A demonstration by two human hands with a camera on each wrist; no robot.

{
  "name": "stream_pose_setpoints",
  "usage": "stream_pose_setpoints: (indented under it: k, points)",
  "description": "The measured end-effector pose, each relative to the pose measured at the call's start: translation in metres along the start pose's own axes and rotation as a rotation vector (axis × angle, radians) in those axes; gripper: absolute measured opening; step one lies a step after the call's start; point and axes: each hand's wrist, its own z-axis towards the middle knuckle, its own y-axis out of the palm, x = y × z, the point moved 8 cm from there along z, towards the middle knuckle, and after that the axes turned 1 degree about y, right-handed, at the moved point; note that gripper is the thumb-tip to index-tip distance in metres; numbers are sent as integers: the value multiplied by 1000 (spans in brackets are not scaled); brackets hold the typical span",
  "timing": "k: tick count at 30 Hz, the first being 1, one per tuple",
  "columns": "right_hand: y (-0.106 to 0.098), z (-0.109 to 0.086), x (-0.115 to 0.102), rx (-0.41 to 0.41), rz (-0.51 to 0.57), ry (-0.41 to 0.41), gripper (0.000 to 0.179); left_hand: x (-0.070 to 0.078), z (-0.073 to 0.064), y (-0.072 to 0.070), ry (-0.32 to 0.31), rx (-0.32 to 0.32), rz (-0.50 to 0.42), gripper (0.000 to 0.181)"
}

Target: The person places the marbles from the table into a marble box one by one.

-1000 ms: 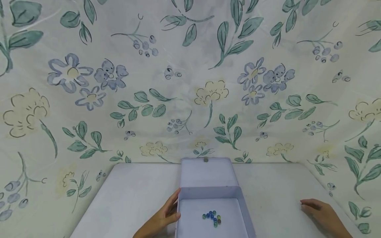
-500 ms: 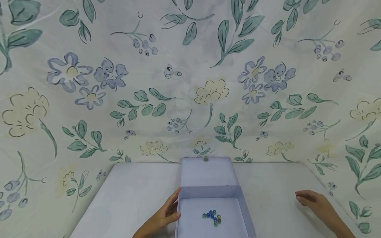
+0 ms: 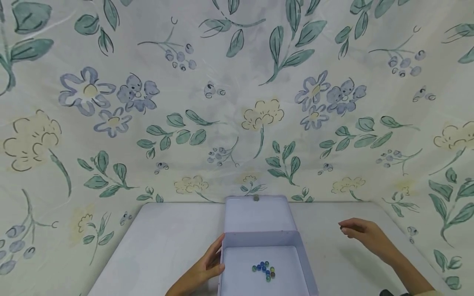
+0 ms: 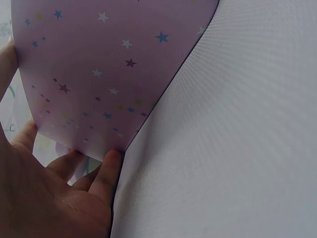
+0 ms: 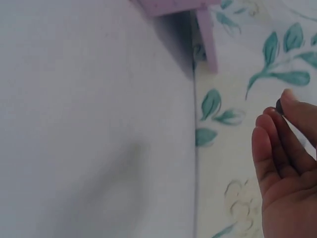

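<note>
A pale lilac box (image 3: 306,267) stands on the white table with its lid (image 3: 259,213) folded back. Several blue, green, yellowish and brown glass marbles (image 3: 263,269) lie together on its floor. My left hand (image 3: 201,267) holds the box by its left side, thumb near the rim; in the left wrist view, its fingers reach the end of the pink, star-printed outer wall (image 4: 114,74). Right of the box, my right hand (image 3: 366,236) is raised over the table. It pinches a small dark marble (image 5: 279,105) between thumb and fingertips, mostly covered by them.
The white table (image 3: 177,230) extends on both sides of the box. Behind it hangs a flower-printed cloth (image 3: 229,102), which also runs down both sides. A small dark object (image 3: 389,292) shows at the bottom edge, by the right forearm.
My right hand has risen and moved left toward the box, with the dark marble between its fingertips. The left hand, the box and the marbles inside stay in place.
</note>
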Motion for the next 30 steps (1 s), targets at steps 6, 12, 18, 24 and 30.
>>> stream_pose_setpoints:
  k: [6, 12, 18, 24, 30]
  points:
    - [19, 15, -29, -92, 57, -117, 28, 1, 2, 0, 1, 3, 5, 77]
    - [33, 26, -51, -144, 47, -170, 26, -1, 1, 2, 11, -8, -2, 76]
    - [48, 36, -73, -179, 42, -215, 22, -3, 1, 0, 13, 1, 9, 75]
    - [63, 45, -94, -200, 44, -280, 21, -4, 2, -1, -3, 8, 30, 75]
    - [82, 53, -117, -237, 31, -314, 22, -2, 2, 0, 0, 10, 40, 75]
